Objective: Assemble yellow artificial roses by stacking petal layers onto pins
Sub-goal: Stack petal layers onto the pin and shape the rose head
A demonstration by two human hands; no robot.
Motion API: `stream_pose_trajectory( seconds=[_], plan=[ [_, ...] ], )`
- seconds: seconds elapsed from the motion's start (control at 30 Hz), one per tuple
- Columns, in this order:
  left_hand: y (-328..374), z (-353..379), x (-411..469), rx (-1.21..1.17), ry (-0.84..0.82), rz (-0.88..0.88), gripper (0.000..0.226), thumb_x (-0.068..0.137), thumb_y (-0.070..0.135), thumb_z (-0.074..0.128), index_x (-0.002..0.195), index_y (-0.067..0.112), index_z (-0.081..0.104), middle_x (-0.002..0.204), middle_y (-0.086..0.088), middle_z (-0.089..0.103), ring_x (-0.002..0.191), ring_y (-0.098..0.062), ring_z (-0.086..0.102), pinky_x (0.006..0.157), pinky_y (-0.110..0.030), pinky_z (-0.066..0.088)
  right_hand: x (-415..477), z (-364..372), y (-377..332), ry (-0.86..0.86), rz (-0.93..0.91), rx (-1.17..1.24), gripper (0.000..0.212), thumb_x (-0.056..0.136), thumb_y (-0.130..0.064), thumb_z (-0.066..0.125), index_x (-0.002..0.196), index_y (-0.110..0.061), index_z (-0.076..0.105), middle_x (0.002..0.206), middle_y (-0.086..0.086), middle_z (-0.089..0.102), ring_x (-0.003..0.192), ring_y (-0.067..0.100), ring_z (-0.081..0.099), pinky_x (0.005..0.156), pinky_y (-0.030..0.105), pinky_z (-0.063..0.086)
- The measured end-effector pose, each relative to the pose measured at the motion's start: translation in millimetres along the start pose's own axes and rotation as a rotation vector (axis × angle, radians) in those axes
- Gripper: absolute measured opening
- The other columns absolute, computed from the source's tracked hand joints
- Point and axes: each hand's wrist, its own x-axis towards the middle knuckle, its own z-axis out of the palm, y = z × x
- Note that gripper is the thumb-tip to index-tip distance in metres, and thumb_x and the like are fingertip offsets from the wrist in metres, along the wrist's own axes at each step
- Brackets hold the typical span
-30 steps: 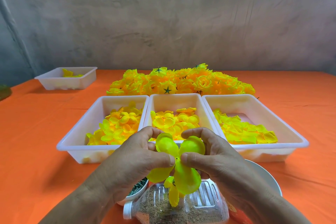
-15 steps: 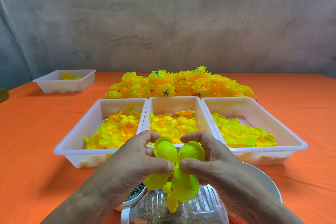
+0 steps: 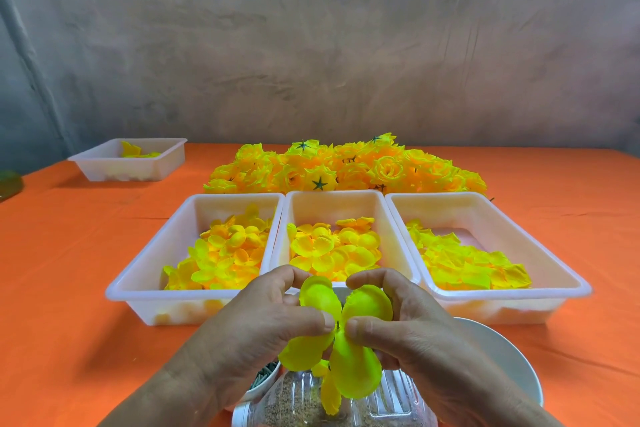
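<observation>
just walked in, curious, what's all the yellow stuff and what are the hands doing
A person is assembling artificial roses. Both hands, left and right, pinch a yellow petal layer at its centre, above a clear bottle. Three white trays of loose petals sit just beyond, with a pile of finished roses behind them on the orange table.

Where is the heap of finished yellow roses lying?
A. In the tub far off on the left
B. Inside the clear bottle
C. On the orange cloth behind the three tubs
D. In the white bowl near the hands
C: the finished roses are piled straight on the orange cloth just beyond the row of three tubs, not inside any container.
</observation>
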Motion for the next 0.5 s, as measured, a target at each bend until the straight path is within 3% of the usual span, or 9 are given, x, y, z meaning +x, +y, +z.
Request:
stream_pose_trajectory(
  seconds=[0.1,0.2,0.33,0.5],
  plan=[
    [-5,-1,4,0.023,-0.003,-0.009,0.053,0.059,0.008,0.072,0.109,0.005,0.056,0.080,-0.018,0.072,0.061,-0.030,0.067,0.057,-0.034,0.054,2,-1,4,-0.010,0.036,-0.042,0.050,0.056,-0.015,0.068,0.104,-0.026,0.061,0.086,0.010,0.068,0.067,0.021,0.069,0.050,0.027,0.051],
    [-11,2,7,0.039,-0.008,-0.030,0.051,0.058,0.004,0.070,0.107,0.004,0.054,0.076,-0.017,0.072,0.058,-0.029,0.065,0.053,-0.031,0.053,5,-2,11,-0.005,0.065,-0.129,0.050,0.056,-0.017,0.067,0.104,-0.028,0.059,0.090,0.013,0.070,0.080,0.032,0.071,0.058,0.034,0.054],
    [-18,5,10,0.094,-0.017,-0.060,0.047,0.057,0.003,0.066,0.103,0.002,0.052,0.073,-0.017,0.070,0.057,-0.029,0.063,0.056,-0.034,0.051,8,-3,21,-0.002,0.100,-0.242,0.050,0.055,-0.021,0.066,0.104,-0.029,0.058,0.090,0.008,0.072,0.083,0.027,0.070,0.072,0.038,0.055],
    [-17,5,11,0.104,-0.014,-0.078,0.047,0.057,0.002,0.065,0.102,0.001,0.054,0.075,-0.019,0.069,0.057,-0.029,0.063,0.052,-0.031,0.050,9,-2,23,-0.010,0.143,-0.235,0.049,0.055,-0.021,0.065,0.102,-0.029,0.059,0.072,-0.003,0.066,0.062,0.013,0.061,0.058,0.026,0.048]
  ],
)
